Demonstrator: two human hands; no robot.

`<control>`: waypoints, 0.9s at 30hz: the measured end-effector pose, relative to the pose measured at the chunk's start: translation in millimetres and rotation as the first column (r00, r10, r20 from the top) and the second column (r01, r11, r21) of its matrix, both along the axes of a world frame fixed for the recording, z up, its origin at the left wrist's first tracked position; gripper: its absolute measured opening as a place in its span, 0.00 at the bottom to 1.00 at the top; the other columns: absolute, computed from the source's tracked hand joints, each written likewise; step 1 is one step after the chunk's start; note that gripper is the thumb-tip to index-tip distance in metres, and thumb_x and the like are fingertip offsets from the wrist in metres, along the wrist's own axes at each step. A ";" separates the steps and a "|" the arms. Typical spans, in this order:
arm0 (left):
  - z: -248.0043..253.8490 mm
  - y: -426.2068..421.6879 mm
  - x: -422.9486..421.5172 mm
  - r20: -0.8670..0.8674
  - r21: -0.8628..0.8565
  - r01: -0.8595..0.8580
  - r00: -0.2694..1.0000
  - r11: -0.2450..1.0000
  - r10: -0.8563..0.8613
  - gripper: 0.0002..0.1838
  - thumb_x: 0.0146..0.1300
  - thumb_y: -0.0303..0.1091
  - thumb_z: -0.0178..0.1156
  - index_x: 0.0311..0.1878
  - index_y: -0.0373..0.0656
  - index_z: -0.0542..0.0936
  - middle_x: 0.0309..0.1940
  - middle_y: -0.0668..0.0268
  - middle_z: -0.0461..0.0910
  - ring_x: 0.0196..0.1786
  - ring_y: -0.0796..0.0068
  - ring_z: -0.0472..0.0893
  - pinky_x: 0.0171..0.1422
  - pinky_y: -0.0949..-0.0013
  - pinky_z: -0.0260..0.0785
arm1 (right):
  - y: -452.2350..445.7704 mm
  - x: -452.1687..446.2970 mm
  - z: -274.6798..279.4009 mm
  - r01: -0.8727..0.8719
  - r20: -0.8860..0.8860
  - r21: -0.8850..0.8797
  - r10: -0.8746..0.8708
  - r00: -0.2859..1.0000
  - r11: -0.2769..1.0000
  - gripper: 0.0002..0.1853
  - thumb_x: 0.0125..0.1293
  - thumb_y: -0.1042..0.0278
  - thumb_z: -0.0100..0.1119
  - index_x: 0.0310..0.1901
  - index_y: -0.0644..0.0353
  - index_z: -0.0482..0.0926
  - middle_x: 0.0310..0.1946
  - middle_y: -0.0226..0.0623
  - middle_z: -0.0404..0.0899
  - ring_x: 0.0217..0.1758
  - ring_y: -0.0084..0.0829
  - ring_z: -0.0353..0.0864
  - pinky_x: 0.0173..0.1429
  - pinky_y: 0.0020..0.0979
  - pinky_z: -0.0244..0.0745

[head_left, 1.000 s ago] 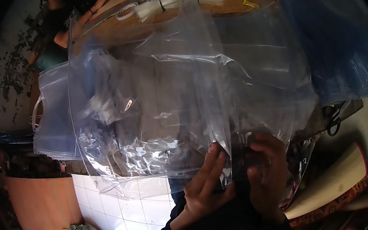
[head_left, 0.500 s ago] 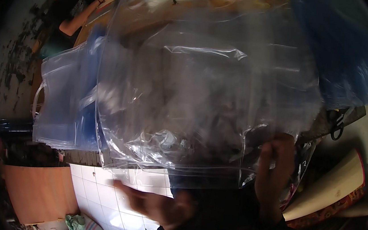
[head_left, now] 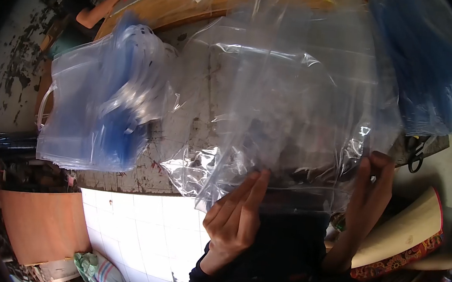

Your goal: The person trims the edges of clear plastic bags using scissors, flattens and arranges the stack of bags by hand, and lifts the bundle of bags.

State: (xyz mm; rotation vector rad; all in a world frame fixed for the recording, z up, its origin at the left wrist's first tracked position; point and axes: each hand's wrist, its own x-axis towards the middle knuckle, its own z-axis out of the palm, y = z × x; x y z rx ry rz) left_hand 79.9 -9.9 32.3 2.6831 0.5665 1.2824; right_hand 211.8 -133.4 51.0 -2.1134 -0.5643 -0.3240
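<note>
A large clear plastic bag (head_left: 301,105) spreads in front of me over the worktable, creased and shiny along its near edge. My left hand (head_left: 236,211) is at its near left part, fingers together and closed on the plastic; the thumb is hidden. At the bag's right edge, my right hand (head_left: 374,181) pinches the film between bent fingers. To the left lies a stack of clear and blue-tinted plastic bags (head_left: 75,108) with white loop handles (head_left: 144,50). A pile of bluish plastic sheets (head_left: 426,74) rests at the right.
Scissors (head_left: 415,155) are at the table's right edge. A cream roll with patterned cloth (head_left: 407,229) leans below. Across the wooden tabletop (head_left: 195,11), another person's arm (head_left: 104,12) rests at the far left. An orange board (head_left: 43,226) and a sack (head_left: 101,276) stand on the floor.
My left hand has come up from below the table edge onto the plastic. The clear bag has shifted right, uncovering the handled stack. My right hand has moved slightly right.
</note>
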 end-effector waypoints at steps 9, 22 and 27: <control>-4.3 -3.6 -4.8 0.045 -0.180 0.020 0.999 0.984 -0.012 0.20 0.45 0.14 0.61 0.43 0.35 0.70 0.37 0.57 0.81 0.37 0.67 0.83 0.37 0.73 0.75 | -2.2 2.2 0.9 0.016 -0.149 -0.003 -0.016 0.989 1.000 0.05 0.66 0.72 0.44 0.36 0.65 0.67 0.27 0.35 0.68 0.25 0.22 0.66 0.30 0.26 0.62; 0.9 0.6 -7.6 0.020 -0.189 0.020 1.000 0.982 -0.016 0.16 0.46 0.15 0.59 0.41 0.36 0.74 0.37 0.58 0.80 0.43 0.65 0.81 0.40 0.72 0.76 | -3.8 5.2 -2.0 0.015 -0.075 -0.026 -0.017 0.997 1.000 0.05 0.65 0.72 0.47 0.36 0.65 0.68 0.29 0.36 0.70 0.29 0.23 0.67 0.33 0.25 0.64; -11.9 19.8 -14.7 0.229 -0.138 -0.179 0.951 0.974 0.207 0.18 0.52 0.21 0.55 0.49 0.38 0.71 0.51 0.53 0.70 0.55 0.58 0.72 0.51 0.63 0.71 | -2.9 2.7 2.4 0.002 -0.129 -0.008 -0.004 0.992 1.000 0.05 0.63 0.71 0.50 0.36 0.64 0.69 0.31 0.36 0.71 0.31 0.24 0.69 0.36 0.27 0.66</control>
